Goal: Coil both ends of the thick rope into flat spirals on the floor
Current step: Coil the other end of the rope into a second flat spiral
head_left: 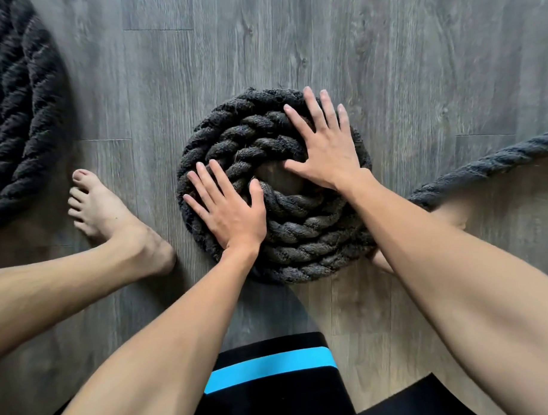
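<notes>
A thick dark twisted rope lies wound into a flat spiral (299, 236) on the grey wooden floor at the centre of the view. My left hand (229, 212) presses flat on the spiral's left side, fingers spread. My right hand (324, 150) lies flat on its upper right part, fingers spread, thumb at the small gap in the middle. The free length of rope (485, 168) runs off from the spiral's right side toward the right edge. A second, larger coil of the same rope (18, 120) fills the left edge of the view.
My bare left foot (111, 214) stands on the floor (303, 37) between the two coils. My right foot is mostly hidden behind my right forearm, beside the spiral. Black shorts with a blue stripe (270, 371) show at the bottom.
</notes>
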